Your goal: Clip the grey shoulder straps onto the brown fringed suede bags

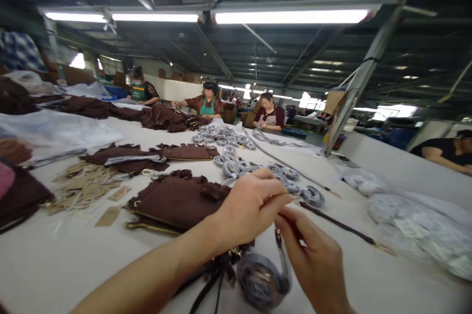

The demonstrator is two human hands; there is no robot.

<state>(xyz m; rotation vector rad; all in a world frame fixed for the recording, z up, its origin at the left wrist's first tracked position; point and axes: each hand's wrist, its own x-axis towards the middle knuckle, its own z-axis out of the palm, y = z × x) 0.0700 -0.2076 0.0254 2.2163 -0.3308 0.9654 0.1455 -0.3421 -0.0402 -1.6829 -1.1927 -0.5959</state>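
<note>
Left forearm partly blocks a brown pouch; left hand and right hand meet, fingertips pinched, contents indiscernible, above a coiled gray strap. Tags litter the table.

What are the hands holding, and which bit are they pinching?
Seemingly a grey-wrapped coiled strap, by its end with the metal clasp, where the left hand and right hand meet. The exact pinch is hidden.
</note>
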